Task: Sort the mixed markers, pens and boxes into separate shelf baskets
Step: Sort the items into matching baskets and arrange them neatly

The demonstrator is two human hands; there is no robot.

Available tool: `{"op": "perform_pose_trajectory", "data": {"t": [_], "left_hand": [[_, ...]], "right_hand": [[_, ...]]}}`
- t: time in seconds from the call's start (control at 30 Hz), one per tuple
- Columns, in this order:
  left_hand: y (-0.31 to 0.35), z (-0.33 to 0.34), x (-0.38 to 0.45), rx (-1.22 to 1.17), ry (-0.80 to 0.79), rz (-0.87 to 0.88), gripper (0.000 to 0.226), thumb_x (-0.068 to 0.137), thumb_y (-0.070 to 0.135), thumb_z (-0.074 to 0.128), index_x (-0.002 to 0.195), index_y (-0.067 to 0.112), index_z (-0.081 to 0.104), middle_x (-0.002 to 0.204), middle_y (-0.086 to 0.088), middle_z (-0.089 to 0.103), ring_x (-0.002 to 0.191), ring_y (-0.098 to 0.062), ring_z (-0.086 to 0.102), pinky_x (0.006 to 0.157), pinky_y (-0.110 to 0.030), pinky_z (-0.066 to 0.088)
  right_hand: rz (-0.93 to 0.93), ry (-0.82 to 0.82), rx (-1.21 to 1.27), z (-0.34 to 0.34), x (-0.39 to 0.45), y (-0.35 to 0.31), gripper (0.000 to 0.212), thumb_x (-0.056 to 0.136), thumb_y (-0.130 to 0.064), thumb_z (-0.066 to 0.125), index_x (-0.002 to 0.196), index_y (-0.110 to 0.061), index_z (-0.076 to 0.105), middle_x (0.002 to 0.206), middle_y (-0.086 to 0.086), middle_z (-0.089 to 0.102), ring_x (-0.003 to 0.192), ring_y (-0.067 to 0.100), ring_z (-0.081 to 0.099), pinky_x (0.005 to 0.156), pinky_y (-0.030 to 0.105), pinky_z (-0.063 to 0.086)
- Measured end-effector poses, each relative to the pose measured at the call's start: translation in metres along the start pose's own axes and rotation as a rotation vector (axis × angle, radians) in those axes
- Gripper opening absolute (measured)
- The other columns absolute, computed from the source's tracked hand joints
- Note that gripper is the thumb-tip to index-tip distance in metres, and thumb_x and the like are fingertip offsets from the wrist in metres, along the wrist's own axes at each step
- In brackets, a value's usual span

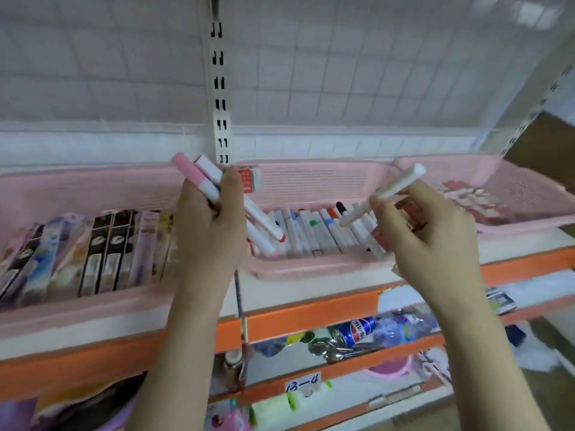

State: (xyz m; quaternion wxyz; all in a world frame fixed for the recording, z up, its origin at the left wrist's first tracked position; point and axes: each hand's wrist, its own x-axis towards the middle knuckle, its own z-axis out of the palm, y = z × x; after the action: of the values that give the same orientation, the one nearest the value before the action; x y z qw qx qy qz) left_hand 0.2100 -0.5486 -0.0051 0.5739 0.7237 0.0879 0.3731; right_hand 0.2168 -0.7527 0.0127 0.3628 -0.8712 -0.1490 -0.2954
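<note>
Three pink baskets stand in a row on the upper shelf. The left basket (pixel 93 188) holds upright pen boxes (pixel 102 253). White markers (pixel 314 231) lie side by side in the middle basket (pixel 311 181). My left hand (pixel 211 225) grips two pink-and-white markers (pixel 199 175) in front of the gap between the left and middle baskets. Over the middle basket's right end, my right hand (pixel 432 237) pinches a cream-white pen (pixel 389 191) held at a slant, with more markers (pixel 378 241) tucked under its fingers.
The right basket (pixel 513 181) holds a flowered pink item (pixel 463 200). A slotted white upright (pixel 219 88) runs up the wire-grid back wall. Orange shelf edges (pixel 311 318) run below. The lower shelf carries a cola can (pixel 354 331), a plastic bottle (pixel 401 331) and assorted clutter.
</note>
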Motion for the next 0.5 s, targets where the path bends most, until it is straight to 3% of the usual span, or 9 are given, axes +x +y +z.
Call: {"op": "perform_pose_trajectory", "data": {"t": [0.07,0.17,0.23,0.5], "left_hand": [[0.000,0.020,0.009,0.027,-0.024,0.016,0.028,0.097,0.028,0.045,0.074,0.011,0.048,0.060,-0.004,0.047,0.047,-0.004,0.044,0.042,-0.013,0.032],[-0.003,0.040,0.017,0.064,-0.074,-0.001,0.029,0.097,0.026,0.044,0.069,0.016,0.045,0.055,0.001,0.043,0.043,-0.001,0.044,0.039,-0.008,0.031],[-0.007,0.049,0.022,0.106,-0.094,-0.017,0.028,0.096,0.027,0.044,0.068,0.021,0.046,0.054,0.002,0.045,0.042,0.000,0.046,0.037,-0.008,0.031],[-0.017,0.072,0.031,0.369,-0.210,0.021,0.028,0.091,0.035,0.043,0.079,0.011,0.053,0.061,-0.008,0.055,0.053,-0.001,0.053,0.044,-0.005,0.037]], "right_hand": [[-0.006,-0.003,-0.025,-0.002,0.019,0.018,0.019,0.086,-0.038,0.053,0.068,-0.031,0.052,0.051,-0.017,0.054,0.048,0.009,0.047,0.045,0.019,0.029],[0.008,-0.031,-0.105,-0.005,0.042,0.047,0.029,0.087,-0.035,0.059,0.061,-0.027,0.048,0.048,-0.013,0.056,0.050,0.012,0.051,0.050,0.018,0.034],[0.041,-0.076,-0.169,-0.006,0.055,0.066,0.031,0.087,-0.032,0.062,0.060,-0.021,0.050,0.051,-0.009,0.057,0.053,0.015,0.051,0.052,0.023,0.036],[0.121,-0.501,-0.162,0.037,0.095,0.082,0.038,0.079,-0.044,0.056,0.052,-0.019,0.052,0.049,-0.006,0.054,0.058,0.014,0.053,0.053,0.028,0.039]]}}
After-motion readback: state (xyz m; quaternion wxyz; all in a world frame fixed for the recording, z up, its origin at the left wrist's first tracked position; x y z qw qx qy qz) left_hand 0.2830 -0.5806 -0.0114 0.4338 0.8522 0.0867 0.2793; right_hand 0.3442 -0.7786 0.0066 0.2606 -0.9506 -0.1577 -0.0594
